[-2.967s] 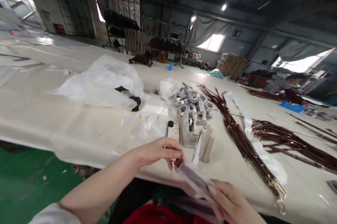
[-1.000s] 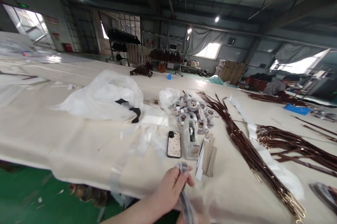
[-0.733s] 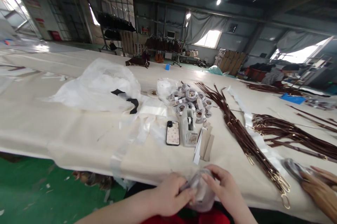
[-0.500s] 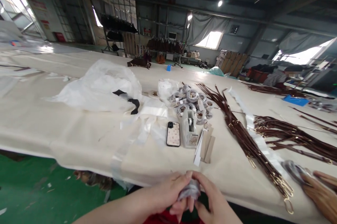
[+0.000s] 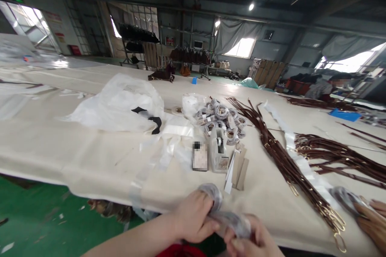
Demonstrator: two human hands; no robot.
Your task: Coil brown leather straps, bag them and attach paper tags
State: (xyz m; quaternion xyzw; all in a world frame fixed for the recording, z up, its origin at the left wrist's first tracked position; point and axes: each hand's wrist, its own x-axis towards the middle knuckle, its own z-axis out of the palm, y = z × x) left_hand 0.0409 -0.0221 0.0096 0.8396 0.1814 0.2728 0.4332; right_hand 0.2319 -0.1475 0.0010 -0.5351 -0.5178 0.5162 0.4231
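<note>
At the table's front edge, my left hand [image 5: 194,214] grips a strap in greyish clear wrapping [image 5: 230,221], with a loop of it standing up past the fingers. My right hand [image 5: 255,236] is closed on the other part of the same strap, to the right and slightly lower. The wrapped length runs between both hands, blurred by motion. Ahead of them lie a white tape dispenser [image 5: 219,153], a phone [image 5: 200,159] and some card strips [image 5: 239,168]. Behind the dispenser is a pile of wrapped, coiled straps [image 5: 222,113].
Brown leather straps with gold buckles [image 5: 279,160] stretch along the right, beside a second bundle [image 5: 337,154]. Another person's hand [image 5: 368,218] works with a wrapped strap at far right. A big clear plastic bag [image 5: 114,102] lies on the left of the cream-covered table [image 5: 99,156].
My hands have moved apart, the right one to the right. The wrapped strap, bunched between them before, now shows as a raised loop and a stretched length.
</note>
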